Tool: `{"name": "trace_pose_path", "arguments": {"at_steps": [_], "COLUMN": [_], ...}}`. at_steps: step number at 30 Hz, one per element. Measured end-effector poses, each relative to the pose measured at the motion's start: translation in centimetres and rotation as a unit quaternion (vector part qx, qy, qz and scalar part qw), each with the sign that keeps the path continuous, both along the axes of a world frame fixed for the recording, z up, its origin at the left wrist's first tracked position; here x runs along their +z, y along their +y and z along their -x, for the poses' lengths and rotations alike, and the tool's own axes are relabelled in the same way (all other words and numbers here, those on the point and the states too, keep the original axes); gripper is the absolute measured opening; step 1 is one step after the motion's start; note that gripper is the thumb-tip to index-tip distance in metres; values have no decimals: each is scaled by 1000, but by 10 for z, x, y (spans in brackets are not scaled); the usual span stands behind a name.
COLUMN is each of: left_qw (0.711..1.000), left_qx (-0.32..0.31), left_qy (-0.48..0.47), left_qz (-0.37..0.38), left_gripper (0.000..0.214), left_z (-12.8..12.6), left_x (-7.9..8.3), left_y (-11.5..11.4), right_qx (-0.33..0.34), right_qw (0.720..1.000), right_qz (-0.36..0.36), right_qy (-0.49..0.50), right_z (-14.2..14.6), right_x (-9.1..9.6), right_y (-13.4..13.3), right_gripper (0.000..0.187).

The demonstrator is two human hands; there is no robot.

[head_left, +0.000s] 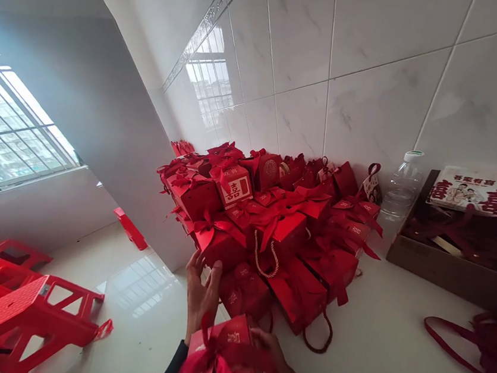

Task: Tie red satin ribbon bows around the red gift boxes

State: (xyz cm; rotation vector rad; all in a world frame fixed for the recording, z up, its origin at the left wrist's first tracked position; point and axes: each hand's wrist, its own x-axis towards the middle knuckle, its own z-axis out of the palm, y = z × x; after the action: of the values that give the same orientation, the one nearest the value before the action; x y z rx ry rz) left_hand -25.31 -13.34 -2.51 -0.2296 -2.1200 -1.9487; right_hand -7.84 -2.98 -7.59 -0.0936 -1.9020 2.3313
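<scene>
My right hand (274,354) grips the far right side of a red gift box (243,335) close to me, which has a ribbon bow and pale printed characters. Beyond that box, my left hand (203,292) is raised with thumb and fingers apart. Its fingertips are by the front left edge of a large pile of red gift boxes (285,292); whether they touch it I cannot tell. Bows top many of the piled boxes. A twisted cord handle (264,260) hangs over one, and a box with a white label (235,190) sits higher up.
Behind the pile stands a tiled wall (292,119). To its right are a clear plastic bottle (401,189) and an open cardboard box (436,274) holding printed bags (472,191). A dark red bag (493,358) lies at right. Red plastic stools (32,311) stand at lower left.
</scene>
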Motion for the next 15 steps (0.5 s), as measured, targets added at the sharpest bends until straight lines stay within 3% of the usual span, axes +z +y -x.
{"name": "trace_pose_path", "arguments": {"at_steps": [9, 15], "left_qw": [1000, 1000], "left_qx": [-10, -11], "left_qy": [2, 15], "left_qz": [-6, -8], "left_gripper": [80, 82], "left_z": [11, -5], "left_x": [-11, -19], "left_y": [-7, -3], "right_qx": [4, -30], "right_qw": [1000, 1000], "right_qz": [0, -1], "right_qy": [1, 4], "right_z": [11, 2], "right_x": [1, 3], "right_y": [-2, -4], "right_gripper": [89, 78]}}
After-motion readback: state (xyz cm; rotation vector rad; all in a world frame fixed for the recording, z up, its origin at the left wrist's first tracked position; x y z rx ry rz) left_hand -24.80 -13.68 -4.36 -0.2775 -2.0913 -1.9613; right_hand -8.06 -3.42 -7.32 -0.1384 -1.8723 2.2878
